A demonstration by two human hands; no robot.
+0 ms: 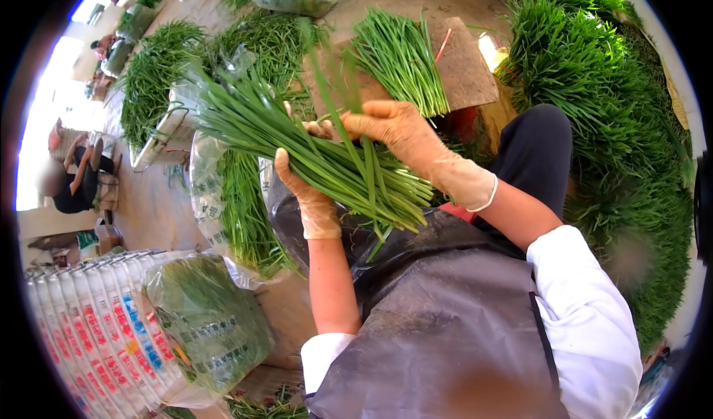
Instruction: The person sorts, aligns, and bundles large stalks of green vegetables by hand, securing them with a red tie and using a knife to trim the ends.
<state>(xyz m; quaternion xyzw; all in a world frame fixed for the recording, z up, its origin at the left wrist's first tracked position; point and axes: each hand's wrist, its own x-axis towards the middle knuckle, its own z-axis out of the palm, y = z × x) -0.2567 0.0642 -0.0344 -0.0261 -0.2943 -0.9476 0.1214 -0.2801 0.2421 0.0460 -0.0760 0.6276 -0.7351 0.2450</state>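
A thick bunch of garlic chives (267,123) lies across my gloved left hand (315,207), leafy ends to the upper left and pale stem ends to the lower right. The left thumb presses on its near side, and some fingers wrap round the far side. Above the stems, my gloved right hand (415,140) pinches a few loose chive blades (367,168) between thumb and fingers; their upper ends are blurred. Just beyond, another chive bunch (401,57) rests on a wooden board (470,73). A dark apron (445,318) covers my lap.
Chives are heaped along the right (585,90). To the left stand an open plastic bag of chives (206,196), a white crate (172,129), a filled clear bag (211,318) and stacked white containers (94,330) bearing writing. A person (78,174) sits farther left.
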